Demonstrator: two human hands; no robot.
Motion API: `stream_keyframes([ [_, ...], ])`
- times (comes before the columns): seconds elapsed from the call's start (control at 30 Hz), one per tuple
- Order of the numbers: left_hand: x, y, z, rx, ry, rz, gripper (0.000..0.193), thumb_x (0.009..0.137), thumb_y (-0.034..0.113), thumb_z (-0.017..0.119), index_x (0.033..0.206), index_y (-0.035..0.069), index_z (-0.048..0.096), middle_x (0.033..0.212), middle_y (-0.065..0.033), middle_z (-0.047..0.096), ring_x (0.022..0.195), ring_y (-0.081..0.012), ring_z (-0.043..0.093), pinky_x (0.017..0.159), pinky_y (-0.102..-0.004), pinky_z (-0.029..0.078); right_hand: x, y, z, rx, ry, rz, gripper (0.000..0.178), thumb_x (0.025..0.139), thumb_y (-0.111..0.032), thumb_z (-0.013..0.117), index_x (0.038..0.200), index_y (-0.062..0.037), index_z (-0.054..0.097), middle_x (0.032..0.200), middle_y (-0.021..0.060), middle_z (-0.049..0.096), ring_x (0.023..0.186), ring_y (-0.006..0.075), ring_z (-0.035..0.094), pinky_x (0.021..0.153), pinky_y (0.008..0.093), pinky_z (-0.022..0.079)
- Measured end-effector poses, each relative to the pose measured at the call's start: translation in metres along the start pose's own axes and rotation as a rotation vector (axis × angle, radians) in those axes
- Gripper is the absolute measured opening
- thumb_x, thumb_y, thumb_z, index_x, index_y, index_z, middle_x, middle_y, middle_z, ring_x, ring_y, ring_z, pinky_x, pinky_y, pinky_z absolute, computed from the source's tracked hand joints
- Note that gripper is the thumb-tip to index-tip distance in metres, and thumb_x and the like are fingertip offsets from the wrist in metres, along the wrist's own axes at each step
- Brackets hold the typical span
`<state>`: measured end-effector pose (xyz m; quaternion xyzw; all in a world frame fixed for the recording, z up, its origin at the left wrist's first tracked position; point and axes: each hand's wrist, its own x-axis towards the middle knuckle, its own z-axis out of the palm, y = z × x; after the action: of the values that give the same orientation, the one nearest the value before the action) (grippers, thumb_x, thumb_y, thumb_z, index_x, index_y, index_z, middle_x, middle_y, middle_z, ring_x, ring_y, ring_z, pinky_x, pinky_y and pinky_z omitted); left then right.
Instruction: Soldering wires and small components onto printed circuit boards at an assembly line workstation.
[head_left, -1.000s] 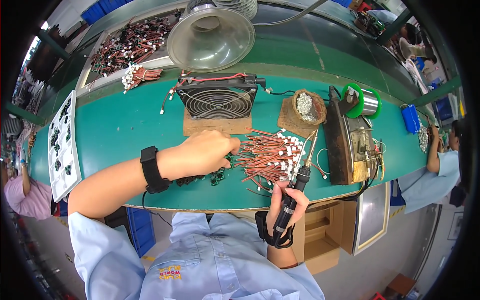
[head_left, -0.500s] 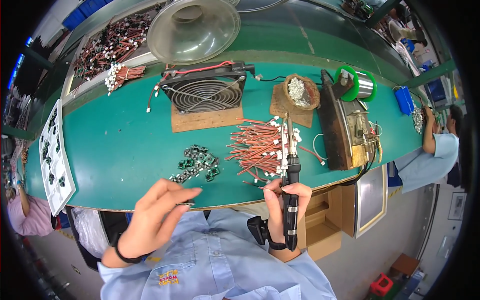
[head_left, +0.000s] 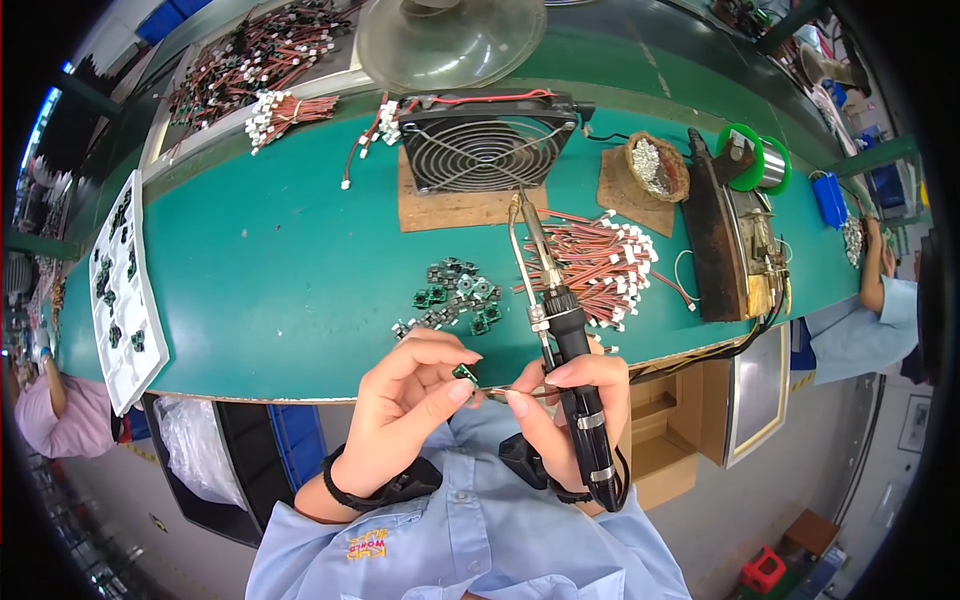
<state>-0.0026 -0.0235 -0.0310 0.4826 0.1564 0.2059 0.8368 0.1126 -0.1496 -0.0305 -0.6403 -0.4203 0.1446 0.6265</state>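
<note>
Pinched in the fingertips of my left hand [head_left: 400, 405] is a small green circuit board [head_left: 464, 372], held just off the bench's front edge. My right hand [head_left: 580, 400] grips a black soldering iron [head_left: 568, 325] with a thin metal tube along its shaft; its tip points away toward the fan. The same hand's thumb and forefinger also pinch a thin wire lead, whose end lies close to the board; whether they touch I cannot tell. Beyond my left hand sits a pile of small circuit boards [head_left: 455, 292]. Red and black wires with white connectors [head_left: 595, 265] lie beyond the iron.
A fan [head_left: 487, 150] stands on a brown board [head_left: 420, 212]. To its right are a bowl of small metal bits [head_left: 656, 168], a dark metal stand [head_left: 715, 240] and a green solder spool [head_left: 745, 155]. A white tray [head_left: 150, 345] lies at left. Co-workers sit at both sides.
My hands have come together, the left bringing the circuit board rightward to the wire lead. The soldering iron has tilted left. The whole view has shifted, moving the bench things rightward in it.
</note>
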Motion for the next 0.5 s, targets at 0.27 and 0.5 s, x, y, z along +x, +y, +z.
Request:
stream_keyframes([
  [0.27, -0.005, 0.001, -0.009, -0.028, -0.038, -0.134, 0.022, 0.087, 0.000, 0.056, 0.109, -0.002, 0.054, 0.097, -0.0064, 0.060, 0.091, -0.0114, 0.057, 0.080, -0.0261, 0.046, 0.004, 0.002, 0.005, 0.033, -0.013, -0.016, 0.040, 0.074, 0.004, 0.068, 0.100, -0.0078, 0.040, 0.086, 0.0093, 0.052, 0.071, 0.0135, 0.056, 0.064, 0.0256, 0.040],
  [0.5, -0.002, -0.001, -0.013, -0.129, -0.095, -0.193, 0.023, 0.089, 0.005, 0.056, 0.110, -0.003, 0.054, 0.103, -0.0103, 0.062, 0.094, -0.0139, 0.059, 0.082, -0.0278, 0.046, 0.003, -0.003, 0.005, 0.013, -0.056, 0.041, 0.040, 0.073, 0.004, 0.069, 0.099, -0.0066, 0.041, 0.086, 0.0106, 0.053, 0.075, 0.0146, 0.059, 0.067, 0.0257, 0.044],
])
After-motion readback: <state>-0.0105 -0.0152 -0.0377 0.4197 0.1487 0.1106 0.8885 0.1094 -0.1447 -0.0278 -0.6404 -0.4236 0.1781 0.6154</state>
